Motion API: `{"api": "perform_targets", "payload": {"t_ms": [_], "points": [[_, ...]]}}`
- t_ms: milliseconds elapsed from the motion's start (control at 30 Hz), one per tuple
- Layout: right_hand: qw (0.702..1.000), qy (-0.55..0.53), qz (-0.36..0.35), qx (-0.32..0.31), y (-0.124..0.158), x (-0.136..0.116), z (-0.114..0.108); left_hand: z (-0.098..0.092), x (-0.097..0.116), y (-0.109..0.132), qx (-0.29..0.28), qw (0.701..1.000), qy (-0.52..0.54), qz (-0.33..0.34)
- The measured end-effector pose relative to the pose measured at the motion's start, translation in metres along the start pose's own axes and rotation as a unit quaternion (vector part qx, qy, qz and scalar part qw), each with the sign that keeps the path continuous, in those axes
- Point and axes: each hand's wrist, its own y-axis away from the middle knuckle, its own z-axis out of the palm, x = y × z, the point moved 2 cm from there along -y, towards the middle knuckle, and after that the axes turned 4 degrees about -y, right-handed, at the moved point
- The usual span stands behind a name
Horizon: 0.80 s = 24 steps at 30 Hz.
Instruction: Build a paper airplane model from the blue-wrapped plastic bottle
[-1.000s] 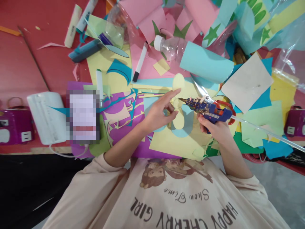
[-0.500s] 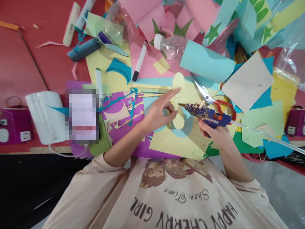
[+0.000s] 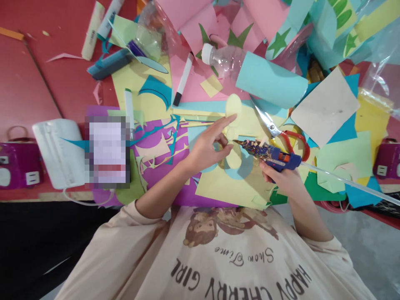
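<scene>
Leftmost on the red counter, a white box lies beside a phone. Further right, the left hand has its index finger and thumb spread apart, their tips at a yellow paper cutout, which sits over yellow and blue paper. A blue glue gun points its nozzle at the cutout's middle, the right hand's fingers closed around its handle. Red-handled scissors lie just beyond.

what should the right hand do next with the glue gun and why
Perhaps the right hand should ease the glue gun slightly away from the left hand: the nozzle points toward that hand and looks very near its thumb, over the pale yellow cutout.
</scene>
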Motion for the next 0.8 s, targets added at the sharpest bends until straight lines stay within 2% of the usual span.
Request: {"api": "perform_targets", "payload": {"t_ms": [100, 367, 533, 600, 633, 700, 733, 800], "points": [[1.0, -0.016, 0.002, 0.009, 0.0, 0.001, 0.0, 0.0, 0.0, 0.0, -0.002, 1.0, 0.001, 0.0], [0.987, -0.148, -0.051, 0.035, -0.006, 0.004, 0.001, 0.002, 0.001, 0.0, -0.031, 0.999, 0.007, -0.014], [0.952, -0.285, -0.08, 0.078, -0.008, 0.007, -0.018, 0.001, 0.001, -0.001, -0.021, 0.999, 0.022, -0.026], [0.934, -0.318, -0.098, 0.13, -0.011, 0.012, -0.036, -0.001, 0.001, -0.001, -0.01, 0.999, 0.032, -0.036], [0.919, -0.334, -0.111, 0.176, -0.014, 0.015, -0.048, -0.001, 0.0, -0.001, -0.006, 0.998, 0.038, -0.041], [0.876, -0.336, -0.122, 0.323, -0.019, 0.027, -0.076, -0.002, 0.0, -0.002, 0.001, 0.998, 0.05, -0.044], [0.86, -0.322, -0.124, 0.377, -0.023, 0.034, -0.09, -0.003, 0.0, -0.002, 0.003, 0.998, 0.056, -0.043], [0.86, -0.25, -0.087, 0.437, -0.033, 0.048, -0.114, -0.003, -0.001, -0.003, 0.006, 0.997, 0.063, -0.039]]}}
